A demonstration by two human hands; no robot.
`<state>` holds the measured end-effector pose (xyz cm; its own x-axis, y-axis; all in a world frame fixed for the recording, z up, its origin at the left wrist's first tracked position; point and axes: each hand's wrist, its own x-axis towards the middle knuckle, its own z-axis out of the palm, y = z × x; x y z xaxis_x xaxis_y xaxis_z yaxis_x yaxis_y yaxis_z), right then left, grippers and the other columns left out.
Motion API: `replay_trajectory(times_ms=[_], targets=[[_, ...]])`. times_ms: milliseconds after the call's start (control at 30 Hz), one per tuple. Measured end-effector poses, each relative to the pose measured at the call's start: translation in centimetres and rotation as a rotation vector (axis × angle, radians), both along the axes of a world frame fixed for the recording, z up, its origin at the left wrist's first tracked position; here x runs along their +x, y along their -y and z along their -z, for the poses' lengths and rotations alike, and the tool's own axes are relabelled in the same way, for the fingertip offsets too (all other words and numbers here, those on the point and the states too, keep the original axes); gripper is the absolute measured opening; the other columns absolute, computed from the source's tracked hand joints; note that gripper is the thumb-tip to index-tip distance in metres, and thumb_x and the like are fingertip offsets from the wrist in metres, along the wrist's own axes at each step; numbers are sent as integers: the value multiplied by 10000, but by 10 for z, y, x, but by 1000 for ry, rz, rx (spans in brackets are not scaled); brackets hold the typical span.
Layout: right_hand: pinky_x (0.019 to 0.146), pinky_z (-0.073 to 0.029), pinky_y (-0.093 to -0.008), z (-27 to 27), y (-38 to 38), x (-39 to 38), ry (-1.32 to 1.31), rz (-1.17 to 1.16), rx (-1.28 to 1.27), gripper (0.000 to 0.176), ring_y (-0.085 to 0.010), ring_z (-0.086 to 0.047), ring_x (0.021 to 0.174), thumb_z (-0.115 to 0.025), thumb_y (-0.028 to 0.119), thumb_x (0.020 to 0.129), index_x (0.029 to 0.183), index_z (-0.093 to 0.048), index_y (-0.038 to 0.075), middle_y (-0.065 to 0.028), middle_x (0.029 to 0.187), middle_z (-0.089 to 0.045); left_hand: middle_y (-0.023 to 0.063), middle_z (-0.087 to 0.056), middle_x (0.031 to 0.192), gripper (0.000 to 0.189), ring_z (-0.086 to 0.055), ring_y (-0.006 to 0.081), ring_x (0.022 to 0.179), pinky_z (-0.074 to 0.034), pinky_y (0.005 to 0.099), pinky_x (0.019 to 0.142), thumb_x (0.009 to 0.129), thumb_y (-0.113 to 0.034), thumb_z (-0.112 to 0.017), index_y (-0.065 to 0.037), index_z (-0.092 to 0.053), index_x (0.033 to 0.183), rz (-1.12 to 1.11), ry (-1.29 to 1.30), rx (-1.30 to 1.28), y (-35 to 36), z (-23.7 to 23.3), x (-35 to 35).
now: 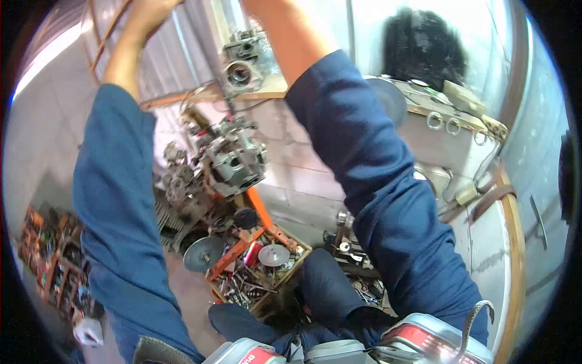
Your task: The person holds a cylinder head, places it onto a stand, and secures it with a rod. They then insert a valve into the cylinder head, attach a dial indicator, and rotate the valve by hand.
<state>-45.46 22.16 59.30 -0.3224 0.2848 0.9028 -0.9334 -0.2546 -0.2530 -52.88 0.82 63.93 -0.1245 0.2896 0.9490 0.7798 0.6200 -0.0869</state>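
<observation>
Both my arms, in blue sleeves, reach up past the top edge of the view. Of my left hand (153,8) only the part near the wrist shows at the top; its fingers are out of view. My right forearm rises to the top edge, with the hand itself beyond the frame. Between the arms a metal engine or gearbox assembly (235,159) sits above an orange stand (260,209). A dark, blurred rod or line (213,67) runs from above down to this assembly. Whatever my hands touch cannot be seen.
A cast metal housing (241,74) rests on the ledge behind. Below are a wooden tray (280,284) of tools and parts and a round metal disc (204,253). Loaded shelves (53,267) stand at left; a bench (445,115) with rings hanging along its edge is at right.
</observation>
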Motion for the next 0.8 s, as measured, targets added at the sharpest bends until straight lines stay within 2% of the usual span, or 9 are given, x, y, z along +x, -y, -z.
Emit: replay_trajectory(times_ms=[33, 100, 167, 233, 300, 500, 600, 667, 800], targets=[[1087, -439, -386, -2, -2, -1, 121, 62, 36, 937, -321, -581, 1273, -650, 207, 873, 1619, -136, -32, -347, 1401, -525, 101, -758, 1110, 273, -721, 210, 1043, -560, 363, 927, 977, -237, -712, -41, -720, 1167, 178, 14, 34, 0, -13, -6], [1157, -386, -410, 7, -7, 4, 185, 260, 459, 995, -446, -398, 1459, -686, 312, 904, 1627, -89, -21, -354, 1600, -301, 21, -724, 1185, 268, -659, 118, 1120, -530, 310, 968, 1013, -251, -690, -78, -702, 1217, -54, -97, 156, 9, -35, 26], [984, -438, -448, 18, 2, 19, -94, 621, 247, 709, -441, -508, 1184, -637, 217, 923, 1466, -280, -66, -311, 1295, -482, 49, -731, 1193, 282, -647, 129, 1152, -511, 295, 977, 1026, -245, -670, -48, -702, 1226, 550, 76, 248, 5, -54, 40], [812, -491, -486, 41, 2, 35, -383, 983, 70, 448, -435, -618, 909, -588, 123, 942, 1304, -471, -112, -268, 991, -663, 65, -705, 1260, 326, -633, 155, 1170, -493, 313, 1013, 1024, -208, -672, -22, -668, 1291, 233, -35, 162, -44, -30, 105], [776, -472, -513, 64, -30, 77, -464, 906, 42, 315, -462, -604, 912, -572, 48, 891, 1176, -507, -67, -281, 969, -649, 77, -678, 755, 258, -598, 139, 634, -483, 296, 580, 931, -132, -788, 36, -605, 859, 544, -97, 7, -130, 31, 203], [605, -491, -515, 173, -153, 231, -180, 1172, -12, 231, -469, -666, 726, -608, -33, 864, 1085, -579, 30, -235, 807, -666, 263, -661, 1182, 325, -679, 363, 1036, -572, 458, 879, 906, -33, -698, 106, -601, 1184, 443, -96, -32, -178, 169, 279], [571, -496, -413, 213, -240, 292, 14, 1503, -29, 119, -353, -717, 709, -579, 82, 1005, 1104, -610, 25, -169, 781, -681, 246, -661, 1132, 260, -670, 347, 1002, -562, 433, 861, 952, -50, -645, 104, -592, 1156, 413, -152, 20, -136, 243, 280], [618, -319, -183, 241, -299, 352, 86, 1349, -149, 242, -21, -464, 735, -508, 255, 1103, 1033, -652, 74, 26, 839, -580, 235, -662, 1098, 226, -664, 337, 980, -556, 415, 849, 983, -61, -611, 102, -586, 1137, 335, -221, 107, -93, 305, 266], [740, -421, -251, 229, -353, 450, -205, 2069, 117, 202, -99, -526, 769, -521, 189, 1082, 1048, -660, 47, 8, 858, -603, 212, -663, 1031, 194, -652, 316, 936, -543, 381, 825, 1045, -84, -541, 100, -574, 1099, -51, -333, 289, 25, 467, 213]])
